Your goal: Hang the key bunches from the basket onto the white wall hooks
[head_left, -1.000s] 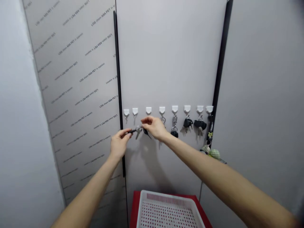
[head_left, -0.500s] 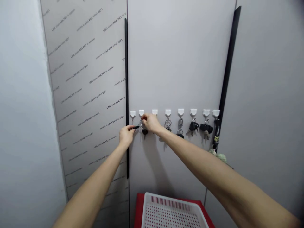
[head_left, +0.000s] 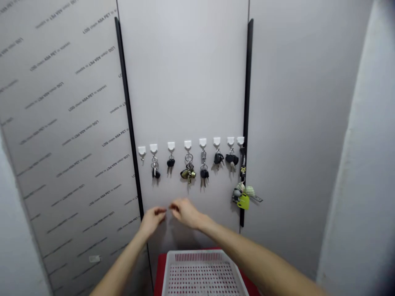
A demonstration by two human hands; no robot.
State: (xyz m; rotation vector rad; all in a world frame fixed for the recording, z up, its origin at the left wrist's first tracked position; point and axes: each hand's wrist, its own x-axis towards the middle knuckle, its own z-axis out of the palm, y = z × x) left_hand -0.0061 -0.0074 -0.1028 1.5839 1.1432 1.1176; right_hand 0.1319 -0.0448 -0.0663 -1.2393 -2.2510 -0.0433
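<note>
My left hand (head_left: 152,219) and my right hand (head_left: 187,211) are close together below the row of hanging keys, fingertips facing each other with a small gap. Both have loosely bent fingers, slightly blurred, and nothing shows in either. Above them, a key bunch with a black fob (head_left: 155,174) hangs from the second white hook (head_left: 153,148). Beside it hang a smaller black key set (head_left: 170,163), a bunch with a yellowish-green charm (head_left: 188,173) and a bunch with a dark fob (head_left: 204,173). The leftmost white hook (head_left: 141,151) carries only a small metal clasp.
Further right hang black key sets (head_left: 218,158) and a black lanyard with a lime-green tag (head_left: 243,201). A white perforated basket (head_left: 197,255) stands on something red (head_left: 161,267) below my hands. Long black handles (head_left: 248,82) run down the cabinet panels.
Both hands have left the second hook and its key bunch, which now hangs free, and dropped lower. The camera view has shifted to the right.
</note>
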